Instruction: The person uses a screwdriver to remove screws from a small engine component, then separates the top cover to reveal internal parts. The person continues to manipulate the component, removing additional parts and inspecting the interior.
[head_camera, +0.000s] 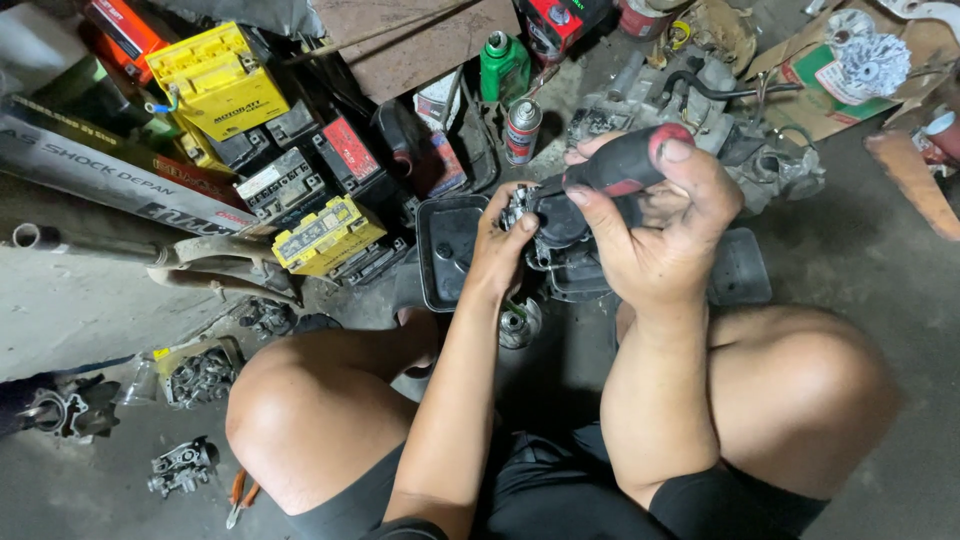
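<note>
i find the right hand (660, 235) wrapped around a red-and-black screwdriver (625, 160), its tip set at 9 o'clock into the small dark engine part (555, 225), which the left hand (500, 250) pinches from 7 o'clock above a black tray (445, 250). i judge the work mid-course: the part remains mostly assembled, with loose carburettor pieces (185, 465) lying at 8 o'clock on the floor.

Bare concrete floor (880, 260) right of the knees is open, easy passage. Left side also has a clear strip of floor near the pipe (90, 245). Ahead is blocked: stacked batteries (300, 180), spray can (521, 130), green bottle (503, 65), engine parts (740, 120). Black tray (445, 250) sits just under the hands.
</note>
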